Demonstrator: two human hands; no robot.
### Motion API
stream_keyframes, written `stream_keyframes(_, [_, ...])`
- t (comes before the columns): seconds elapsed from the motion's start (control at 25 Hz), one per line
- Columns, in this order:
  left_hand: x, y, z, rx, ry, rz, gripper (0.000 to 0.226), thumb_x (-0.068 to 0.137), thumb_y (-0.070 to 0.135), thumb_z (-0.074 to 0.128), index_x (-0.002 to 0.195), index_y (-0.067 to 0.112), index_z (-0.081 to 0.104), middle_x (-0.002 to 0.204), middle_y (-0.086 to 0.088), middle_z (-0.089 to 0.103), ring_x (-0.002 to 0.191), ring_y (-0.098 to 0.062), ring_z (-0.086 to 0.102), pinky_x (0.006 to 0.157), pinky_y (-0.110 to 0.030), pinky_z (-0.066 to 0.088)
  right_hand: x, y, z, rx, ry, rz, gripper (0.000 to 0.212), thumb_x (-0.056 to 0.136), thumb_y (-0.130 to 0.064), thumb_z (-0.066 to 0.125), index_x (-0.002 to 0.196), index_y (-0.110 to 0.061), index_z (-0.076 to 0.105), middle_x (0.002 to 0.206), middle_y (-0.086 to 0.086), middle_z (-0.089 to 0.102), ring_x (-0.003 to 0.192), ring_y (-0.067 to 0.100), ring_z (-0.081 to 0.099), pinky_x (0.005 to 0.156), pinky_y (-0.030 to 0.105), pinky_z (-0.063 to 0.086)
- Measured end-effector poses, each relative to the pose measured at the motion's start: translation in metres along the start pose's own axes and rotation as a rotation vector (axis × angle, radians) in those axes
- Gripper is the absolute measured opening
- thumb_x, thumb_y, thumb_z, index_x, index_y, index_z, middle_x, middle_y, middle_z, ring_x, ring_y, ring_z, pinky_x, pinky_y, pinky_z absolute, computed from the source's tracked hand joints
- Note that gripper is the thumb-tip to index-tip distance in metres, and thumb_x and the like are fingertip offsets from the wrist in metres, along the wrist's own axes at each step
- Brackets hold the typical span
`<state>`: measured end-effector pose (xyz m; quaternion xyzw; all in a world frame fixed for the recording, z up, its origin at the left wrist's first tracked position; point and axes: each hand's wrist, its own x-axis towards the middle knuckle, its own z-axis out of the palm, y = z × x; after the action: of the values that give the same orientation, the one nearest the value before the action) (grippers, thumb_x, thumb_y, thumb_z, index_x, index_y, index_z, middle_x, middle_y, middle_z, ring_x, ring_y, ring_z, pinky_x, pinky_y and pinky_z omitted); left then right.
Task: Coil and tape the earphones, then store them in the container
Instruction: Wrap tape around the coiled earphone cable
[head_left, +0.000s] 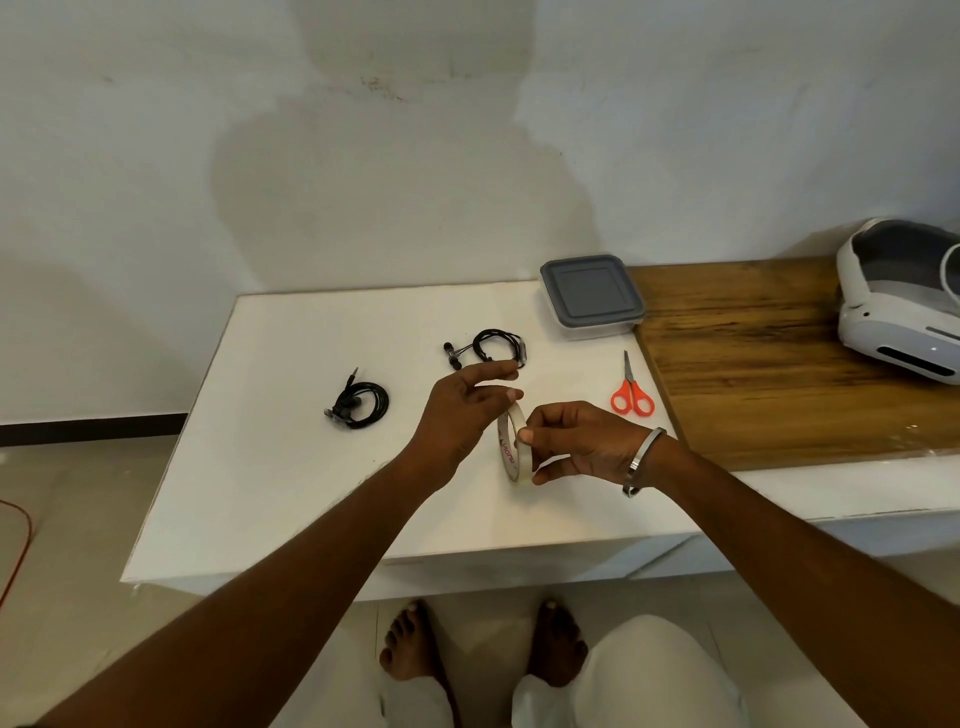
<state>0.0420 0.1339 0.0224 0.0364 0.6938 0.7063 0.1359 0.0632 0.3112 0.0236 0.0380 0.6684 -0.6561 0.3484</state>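
Tape roll (511, 441) is pinched upright by the right hand (576, 447) so its edge faces the left hand (462, 410), whose loosely spread fingers are held at the rim, likely hunting the tape end. Two coiled earphones (358, 402) (493, 351) lie on the table (291, 467); the lidded container (592, 296) is set nearby, scissors (631, 387) within reach.

This looks like a plain room in a home, set up for recording. A bare white plastered wall (363, 156) with scuffs and patchy stains fills the upper frame, a dark skirting strip (88, 423) runs at lower left, and pale floor tiles (78, 519) lie below. The person's bare feet (410, 644) at bottom centre, a low white surface (311, 467), and a white headset (904, 306) on a brown wooden board (753, 364) at the right edge fit that.
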Motion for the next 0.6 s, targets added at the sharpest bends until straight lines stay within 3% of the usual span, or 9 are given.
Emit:
stream_keyframes(0.16, [-0.001, -0.001, -0.004, 0.029, -0.041, 0.008, 0.034, 0.089, 0.002, 0.064, 0.121, 0.014, 0.063, 0.119, 0.000, 0.068, 0.102, -0.012, 0.069, 0.088, -0.021, 0.053, 0.001, 0.000, 0.002, -0.022, 0.003, 0.006, 0.008, 0.087, -0.014, 0.061, 0.090, -0.008, 0.064, 0.083, 0.013, 0.062, 0.074, 0.024, 0.063, 0.077, 0.037, 0.058])
stream_keyframes(0.32, [-0.001, -0.001, -0.006, 0.048, -0.070, 0.006, 0.040, 0.084, 0.005, 0.070, 0.121, 0.017, 0.063, 0.116, 0.003, 0.068, 0.099, -0.012, 0.069, 0.087, -0.024, 0.054, -0.001, 0.000, 0.004, -0.053, -0.028, 0.003, 0.006, 0.087, -0.012, 0.060, 0.092, -0.009, 0.063, 0.079, 0.011, 0.064, 0.075, 0.024, 0.064, 0.079, 0.038, 0.057])
stream_keyframes(0.6, [0.001, -0.006, -0.008, 0.105, -0.060, 0.002, 0.038, 0.081, 0.005, 0.073, 0.118, 0.014, 0.066, 0.113, 0.004, 0.071, 0.090, -0.016, 0.071, 0.077, -0.015, 0.052, -0.006, -0.001, -0.008, -0.119, -0.055, 0.039, 0.008, 0.089, -0.011, 0.057, 0.092, -0.011, 0.064, 0.088, 0.009, 0.066, 0.078, 0.020, 0.065, 0.077, 0.034, 0.058])
